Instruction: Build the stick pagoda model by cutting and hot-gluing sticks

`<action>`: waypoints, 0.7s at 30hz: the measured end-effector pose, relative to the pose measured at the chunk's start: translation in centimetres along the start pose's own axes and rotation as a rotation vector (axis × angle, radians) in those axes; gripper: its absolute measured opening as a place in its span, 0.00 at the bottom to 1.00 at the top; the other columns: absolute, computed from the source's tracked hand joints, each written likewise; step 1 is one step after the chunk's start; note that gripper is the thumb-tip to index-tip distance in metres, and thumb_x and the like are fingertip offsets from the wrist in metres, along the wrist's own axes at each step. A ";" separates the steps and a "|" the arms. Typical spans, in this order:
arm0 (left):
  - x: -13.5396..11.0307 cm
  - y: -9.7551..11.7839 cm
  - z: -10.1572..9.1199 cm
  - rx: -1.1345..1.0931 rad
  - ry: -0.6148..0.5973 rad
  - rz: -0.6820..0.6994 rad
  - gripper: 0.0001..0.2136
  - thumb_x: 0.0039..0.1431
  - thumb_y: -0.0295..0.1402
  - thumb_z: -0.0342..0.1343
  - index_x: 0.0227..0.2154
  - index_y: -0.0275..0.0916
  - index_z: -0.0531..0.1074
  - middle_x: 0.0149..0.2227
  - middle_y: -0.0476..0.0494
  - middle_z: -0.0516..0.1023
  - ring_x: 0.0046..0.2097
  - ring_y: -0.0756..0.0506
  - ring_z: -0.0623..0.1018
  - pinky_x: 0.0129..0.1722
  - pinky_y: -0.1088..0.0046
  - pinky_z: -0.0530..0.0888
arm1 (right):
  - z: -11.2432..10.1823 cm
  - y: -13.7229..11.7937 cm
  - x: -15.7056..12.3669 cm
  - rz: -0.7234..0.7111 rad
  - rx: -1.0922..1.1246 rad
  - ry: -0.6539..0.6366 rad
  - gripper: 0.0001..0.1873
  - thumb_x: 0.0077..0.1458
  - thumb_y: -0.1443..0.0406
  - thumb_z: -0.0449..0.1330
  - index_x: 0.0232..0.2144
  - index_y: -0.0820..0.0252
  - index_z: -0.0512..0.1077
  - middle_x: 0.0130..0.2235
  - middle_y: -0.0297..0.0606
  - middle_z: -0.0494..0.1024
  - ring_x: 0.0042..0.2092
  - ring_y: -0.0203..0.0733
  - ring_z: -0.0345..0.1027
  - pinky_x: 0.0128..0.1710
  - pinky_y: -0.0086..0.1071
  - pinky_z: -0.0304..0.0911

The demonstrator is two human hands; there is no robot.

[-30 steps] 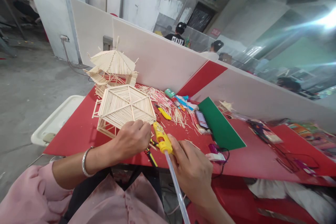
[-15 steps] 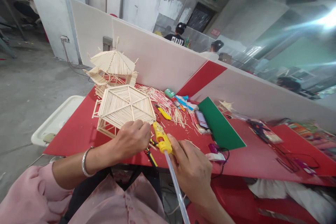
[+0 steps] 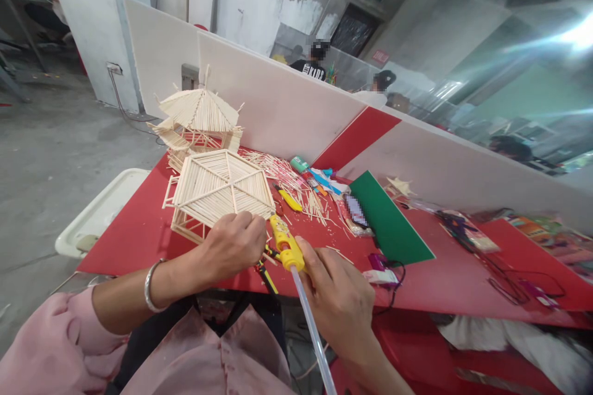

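Observation:
My right hand (image 3: 340,290) is wrapped round a yellow hot glue gun (image 3: 284,242). A long clear glue stick (image 3: 313,324) runs out of its back end toward my lap. The gun's nozzle points at the near right corner of a hexagonal model made of thin wooden sticks (image 3: 208,188). Just left of the nozzle, my left hand (image 3: 238,241) is closed in front of the model's near edge. Its fingertips are turned away from me, so anything they pinch is hidden. Below the gun lies a black-and-yellow tool (image 3: 267,278), partly covered.
A roofed stick pavilion (image 3: 201,114) stands behind the model. Loose sticks (image 3: 278,170), yellow-handled pliers (image 3: 291,200) and a green board (image 3: 386,222) lie on the red table (image 3: 125,237). A white partition (image 3: 278,86) borders the back; people sit beyond it. A white stool (image 3: 99,213) stands left.

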State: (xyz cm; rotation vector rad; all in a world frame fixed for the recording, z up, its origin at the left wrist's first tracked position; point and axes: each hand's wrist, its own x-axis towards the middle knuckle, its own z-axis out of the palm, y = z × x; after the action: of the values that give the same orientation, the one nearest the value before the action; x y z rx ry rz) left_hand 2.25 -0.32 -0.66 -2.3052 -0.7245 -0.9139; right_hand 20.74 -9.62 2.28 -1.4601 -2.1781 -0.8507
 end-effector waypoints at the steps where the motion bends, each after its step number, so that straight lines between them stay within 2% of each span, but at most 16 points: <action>1: 0.0 0.0 0.0 0.001 0.000 0.000 0.08 0.61 0.24 0.52 0.26 0.37 0.66 0.24 0.48 0.67 0.27 0.47 0.66 0.22 0.68 0.55 | 0.0 0.0 0.0 0.000 0.001 -0.002 0.19 0.64 0.67 0.53 0.56 0.62 0.66 0.31 0.38 0.74 0.32 0.39 0.65 0.33 0.32 0.55; 13: -0.1 0.0 0.0 -0.001 -0.011 -0.005 0.07 0.60 0.24 0.54 0.26 0.37 0.65 0.24 0.49 0.67 0.27 0.47 0.67 0.22 0.68 0.56 | 0.1 0.1 -0.2 0.010 0.012 -0.009 0.19 0.64 0.65 0.52 0.57 0.62 0.66 0.31 0.38 0.74 0.32 0.39 0.65 0.33 0.32 0.55; 21: -0.1 0.0 0.0 0.015 0.001 -0.024 0.07 0.59 0.24 0.55 0.26 0.37 0.66 0.23 0.49 0.67 0.26 0.46 0.67 0.22 0.67 0.55 | 1.1 0.5 -0.7 0.015 0.106 0.025 0.22 0.63 0.68 0.52 0.59 0.62 0.64 0.32 0.39 0.74 0.33 0.40 0.65 0.33 0.33 0.56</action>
State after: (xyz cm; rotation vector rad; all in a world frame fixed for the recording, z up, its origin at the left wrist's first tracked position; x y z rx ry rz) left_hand 2.11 -0.36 -0.73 -2.2881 -0.7571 -0.9169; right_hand 21.51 -9.17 1.18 -1.4051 -2.1565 -0.7330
